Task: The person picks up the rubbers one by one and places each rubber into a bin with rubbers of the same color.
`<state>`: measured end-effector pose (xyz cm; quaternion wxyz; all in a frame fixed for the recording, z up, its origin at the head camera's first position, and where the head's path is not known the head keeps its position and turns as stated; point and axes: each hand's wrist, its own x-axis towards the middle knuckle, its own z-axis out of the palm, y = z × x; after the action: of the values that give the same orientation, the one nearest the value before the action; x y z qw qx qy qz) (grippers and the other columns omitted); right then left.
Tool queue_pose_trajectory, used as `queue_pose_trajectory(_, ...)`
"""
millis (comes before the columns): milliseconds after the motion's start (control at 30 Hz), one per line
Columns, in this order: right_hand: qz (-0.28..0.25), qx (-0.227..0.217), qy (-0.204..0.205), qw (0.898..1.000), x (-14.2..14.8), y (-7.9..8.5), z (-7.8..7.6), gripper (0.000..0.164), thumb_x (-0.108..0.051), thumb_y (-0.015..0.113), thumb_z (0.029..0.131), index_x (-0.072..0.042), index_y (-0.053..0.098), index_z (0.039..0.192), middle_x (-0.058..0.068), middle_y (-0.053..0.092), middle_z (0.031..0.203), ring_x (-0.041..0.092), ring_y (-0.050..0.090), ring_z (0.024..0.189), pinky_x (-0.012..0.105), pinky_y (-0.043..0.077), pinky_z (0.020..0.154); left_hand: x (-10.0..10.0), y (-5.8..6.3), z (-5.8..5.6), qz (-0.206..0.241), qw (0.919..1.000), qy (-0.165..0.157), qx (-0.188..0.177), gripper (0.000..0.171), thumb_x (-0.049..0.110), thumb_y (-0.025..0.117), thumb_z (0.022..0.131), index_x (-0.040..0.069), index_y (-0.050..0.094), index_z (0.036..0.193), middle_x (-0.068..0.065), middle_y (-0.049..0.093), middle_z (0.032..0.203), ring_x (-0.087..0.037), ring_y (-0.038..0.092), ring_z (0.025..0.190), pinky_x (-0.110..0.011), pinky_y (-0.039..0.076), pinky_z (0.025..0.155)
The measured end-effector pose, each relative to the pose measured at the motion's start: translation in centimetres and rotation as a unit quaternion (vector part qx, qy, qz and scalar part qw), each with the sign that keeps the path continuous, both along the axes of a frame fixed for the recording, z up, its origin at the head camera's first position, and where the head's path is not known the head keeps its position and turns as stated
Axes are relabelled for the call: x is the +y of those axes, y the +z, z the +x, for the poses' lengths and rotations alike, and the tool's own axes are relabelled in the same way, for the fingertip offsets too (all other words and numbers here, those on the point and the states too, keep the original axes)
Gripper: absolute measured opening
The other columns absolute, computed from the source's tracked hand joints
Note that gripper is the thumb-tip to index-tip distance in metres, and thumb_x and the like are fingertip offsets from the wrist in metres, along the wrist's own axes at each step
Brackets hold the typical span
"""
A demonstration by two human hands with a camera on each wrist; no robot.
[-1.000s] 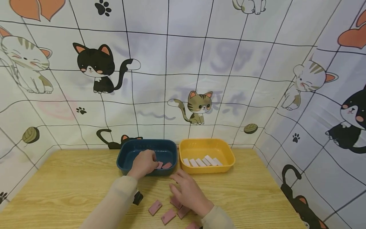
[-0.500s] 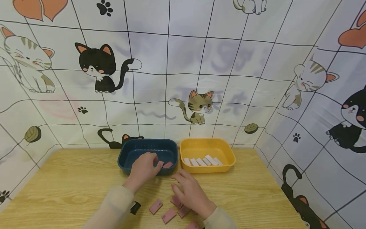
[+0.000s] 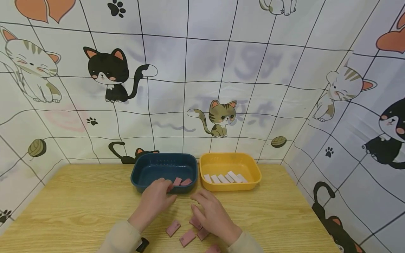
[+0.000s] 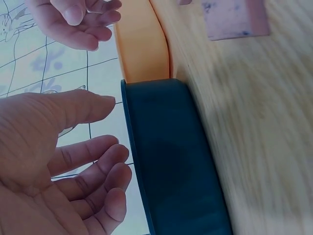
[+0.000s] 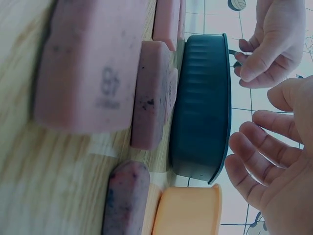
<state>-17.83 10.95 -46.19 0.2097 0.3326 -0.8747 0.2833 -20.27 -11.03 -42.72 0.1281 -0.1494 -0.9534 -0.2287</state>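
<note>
My left hand (image 3: 153, 200) is at the front rim of the dark blue tub (image 3: 162, 161), thumb and fingers loosely bent and holding nothing. Inside that tub lie pink erasers (image 3: 186, 182). My right hand (image 3: 213, 212) hovers palm down over several more pink erasers (image 3: 187, 239) on the table, its fingers relaxed and bare. One large eraser (image 5: 90, 63) in the right wrist view carries a "4B" print; a smudged, rounded one (image 5: 126, 196) is below it. The left wrist view shows the left thumb and fingers (image 4: 115, 205) apart, with nothing between them.
Right beside the blue tub stands a yellow tub (image 3: 232, 186) with several white blocks (image 3: 221, 179) in a row. Both tubs are at the back of the wooden table (image 3: 79, 203), against a cat-print cloth (image 3: 167, 98). A black strap (image 3: 143, 245) shows by the left sleeve.
My left hand has drawn back out of the blue tub toward me, leaving pink erasers inside. The right hand has hardly moved.
</note>
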Motion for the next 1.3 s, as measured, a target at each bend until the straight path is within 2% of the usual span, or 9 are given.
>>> queue_pose_trajectory(267,0.01,-0.011,-0.012,1.0,0.3,0.0,0.5,0.016,-0.013,0.071,0.096,-0.012,0.072,0.112,-0.003,0.064,0.108,0.009,0.059,0.096,0.03,0.055,0.083,-0.9,-0.5,1.1,-0.005,0.9999,-0.01,0.004,0.021,0.014,0.088,0.074,0.009,0.07,0.083,0.002,0.054,0.075,-0.012,0.048,0.068,-0.031,0.045,0.059)
queue_pose_trajectory(433,0.015,-0.007,-0.018,1.0,0.5,-0.1,0.8,0.019,-0.013,0.072,0.095,-0.01,0.073,0.113,-0.002,0.063,0.106,0.008,0.057,0.092,0.027,0.054,0.078,-1.3,-1.0,1.7,-0.009,0.9997,-0.018,-0.011,0.027,0.016,0.091,0.072,0.01,0.067,0.08,0.004,0.048,0.073,-0.012,0.042,0.066,-0.029,0.039,0.056)
queue_pose_trajectory(633,0.013,-0.019,-0.015,1.0,0.8,-0.2,1.0,0.017,-0.013,0.071,0.096,-0.01,0.073,0.113,-0.003,0.064,0.107,0.007,0.058,0.093,0.026,0.054,0.078,-1.6,-2.0,2.4,-0.012,0.9983,-0.028,-0.049,0.032,0.02,0.094,0.069,0.012,0.065,0.079,0.004,0.05,0.073,-0.011,0.042,0.066,-0.029,0.038,0.056)
queue_pose_trajectory(800,0.009,-0.025,-0.008,1.0,1.1,-0.4,1.3,0.017,-0.013,0.07,0.097,-0.008,0.073,0.113,-0.002,0.065,0.107,0.007,0.058,0.092,0.026,0.054,0.077,-1.8,-2.9,2.9,-0.005,0.9973,-0.04,-0.062,0.033,0.021,0.093,0.069,0.013,0.063,0.078,0.004,0.049,0.072,-0.011,0.042,0.065,-0.028,0.036,0.056)
queue_pose_trajectory(967,0.009,-0.035,-0.008,0.999,1.4,-0.4,1.5,0.016,-0.013,0.07,0.096,-0.009,0.072,0.112,0.001,0.066,0.105,0.007,0.058,0.092,0.028,0.055,0.078,-1.9,-3.6,3.4,0.0,0.9954,-0.055,-0.078,0.034,0.024,0.091,0.073,0.014,0.059,0.075,0.005,0.044,0.07,-0.011,0.039,0.064,-0.027,0.033,0.056)
queue_pose_trajectory(1133,0.011,-0.059,-0.01,0.998,1.6,-0.5,1.8,0.017,-0.013,0.069,0.098,-0.009,0.072,0.113,0.002,0.065,0.105,0.008,0.057,0.095,0.03,0.055,0.08,-1.8,-4.0,4.0,0.004,0.9932,-0.065,-0.097,0.041,0.036,0.086,0.082,0.016,0.053,0.069,0.005,0.041,0.068,-0.011,0.038,0.063,-0.028,0.032,0.056)
queue_pose_trajectory(1300,0.01,-0.062,-0.007,0.998,1.8,-0.7,2.0,0.016,-0.012,0.069,0.098,-0.009,0.072,0.113,0.002,0.065,0.104,0.008,0.058,0.094,0.029,0.056,0.079,-1.7,-4.1,4.3,0.007,0.9914,-0.076,-0.107,0.041,0.042,0.081,0.087,0.017,0.054,0.069,0.006,0.042,0.069,-0.01,0.038,0.062,-0.028,0.033,0.056)
